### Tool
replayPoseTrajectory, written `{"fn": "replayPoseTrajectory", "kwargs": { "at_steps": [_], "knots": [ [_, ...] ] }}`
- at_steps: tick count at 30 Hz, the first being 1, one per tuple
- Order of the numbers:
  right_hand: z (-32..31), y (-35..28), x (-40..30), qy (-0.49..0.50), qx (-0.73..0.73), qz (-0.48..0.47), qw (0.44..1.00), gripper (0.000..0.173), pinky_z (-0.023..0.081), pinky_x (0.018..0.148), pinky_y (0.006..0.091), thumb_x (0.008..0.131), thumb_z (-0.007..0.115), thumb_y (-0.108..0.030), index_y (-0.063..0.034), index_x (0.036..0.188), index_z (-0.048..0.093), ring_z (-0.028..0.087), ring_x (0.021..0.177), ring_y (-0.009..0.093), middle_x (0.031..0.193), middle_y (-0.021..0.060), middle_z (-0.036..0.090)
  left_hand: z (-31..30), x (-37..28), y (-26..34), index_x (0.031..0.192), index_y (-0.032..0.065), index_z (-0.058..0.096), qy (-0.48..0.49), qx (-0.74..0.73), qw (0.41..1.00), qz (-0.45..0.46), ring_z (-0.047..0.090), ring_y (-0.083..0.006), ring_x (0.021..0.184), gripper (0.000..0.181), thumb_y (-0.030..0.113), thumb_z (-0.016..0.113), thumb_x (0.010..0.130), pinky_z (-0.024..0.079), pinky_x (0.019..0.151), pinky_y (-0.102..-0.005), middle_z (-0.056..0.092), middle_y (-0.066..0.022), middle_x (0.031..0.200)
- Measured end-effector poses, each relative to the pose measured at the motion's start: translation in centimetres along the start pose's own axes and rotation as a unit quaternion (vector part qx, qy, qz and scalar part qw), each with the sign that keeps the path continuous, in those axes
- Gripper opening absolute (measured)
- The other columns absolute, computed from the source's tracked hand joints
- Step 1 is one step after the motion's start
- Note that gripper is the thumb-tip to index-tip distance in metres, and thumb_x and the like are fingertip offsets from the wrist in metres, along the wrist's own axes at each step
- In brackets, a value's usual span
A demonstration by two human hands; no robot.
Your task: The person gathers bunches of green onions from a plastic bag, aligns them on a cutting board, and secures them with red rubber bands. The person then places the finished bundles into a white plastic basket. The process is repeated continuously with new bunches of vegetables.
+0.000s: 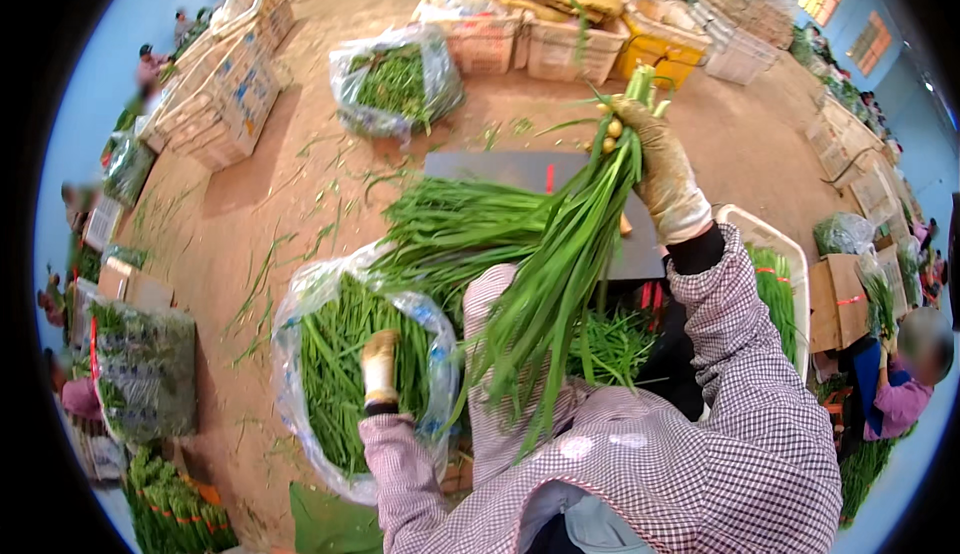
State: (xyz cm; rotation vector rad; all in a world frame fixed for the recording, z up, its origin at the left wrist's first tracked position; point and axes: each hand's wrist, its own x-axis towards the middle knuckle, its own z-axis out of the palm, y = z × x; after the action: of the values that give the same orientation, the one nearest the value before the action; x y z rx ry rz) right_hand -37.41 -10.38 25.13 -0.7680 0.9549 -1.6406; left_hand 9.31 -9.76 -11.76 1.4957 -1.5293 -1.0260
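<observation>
My right hand (660, 164), in a soiled work glove, is raised and closed around a bunch of long green leafy stalks (540, 284). The pale cut ends stick up above the fist, and the leaves hang down over my lap. Below and left of that fist, more long green leaves (457, 216) lie on a dark grey board (487, 167). My left hand (381, 366), also gloved, is down on loose greens (330, 381) inside an open clear plastic bag (289, 351). Its fingers are not clearly visible.
A white crate (801, 291) with banded greens stands at my right. Another plastic bag of greens (397, 85) sits ahead on the floor, before several plastic crates (574, 51). Stacked crates (225, 103) stand at left. A person (904, 396) sits at far right. Leaf scraps litter the floor.
</observation>
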Motion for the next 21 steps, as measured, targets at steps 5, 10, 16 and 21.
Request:
{"fn": "replayPoseTrajectory", "kwargs": {
  "at_steps": [5,10,16,21],
  "knots": [
    [-2.6,-7.7,-4.2,0.071,-0.060,-0.241,0.966,0.017,0.056,0.060,0.0289,0.099,0.066,-0.023,-0.0065,0.098,0.060,0.060,0.062,0.013,0.073,0.0009,0.060,2.7,-5.2,29.0,0.101,0.0008,0.069,0.231,-0.166,0.945,0.163,0.060,-0.0180,0.087,0.030,0.024,0.050,0.105,0.050,0.084,-0.0330,0.068,-0.0078,0.096],
    [-3.1,-5.9,-10.5,0.075,0.070,-0.382,0.918,0.014,0.058,0.062,0.0308,0.101,0.060,-0.019,-0.0071,0.106,0.055,0.060,0.064,0.013,0.077,0.0013,0.059,16.9,-11.8,37.3,0.150,0.0026,0.040,-0.556,-0.454,0.689,0.099,0.050,-0.0365,0.134,0.101,0.079,0.053,0.085,0.045,0.106,-0.0503,0.046,-0.0206,0.150],
    [-8.7,2.5,-18.9,0.024,0.089,-0.292,0.952,0.025,0.047,0.099,0.0450,0.097,0.066,-0.029,-0.0077,0.102,0.056,0.063,0.091,0.025,0.086,0.0060,0.060,22.3,-8.6,37.3,0.154,0.0051,0.033,-0.338,-0.836,0.408,-0.143,0.040,-0.0334,0.143,0.084,0.047,0.070,0.092,0.041,0.114,-0.0535,0.041,-0.0154,0.156],
    [-19.2,7.6,-24.5,0.115,0.101,-0.112,0.982,0.020,0.053,0.084,0.0324,0.101,0.060,-0.021,-0.0013,0.105,0.064,0.064,0.080,0.016,0.081,0.0051,0.061,20.2,-3.5,32.7,0.136,-0.0011,0.048,-0.209,-0.760,0.615,-0.001,0.049,-0.0147,0.075,0.045,0.007,0.061,0.094,0.046,0.098,-0.0378,0.047,0.0011,0.082]
  ]
}}
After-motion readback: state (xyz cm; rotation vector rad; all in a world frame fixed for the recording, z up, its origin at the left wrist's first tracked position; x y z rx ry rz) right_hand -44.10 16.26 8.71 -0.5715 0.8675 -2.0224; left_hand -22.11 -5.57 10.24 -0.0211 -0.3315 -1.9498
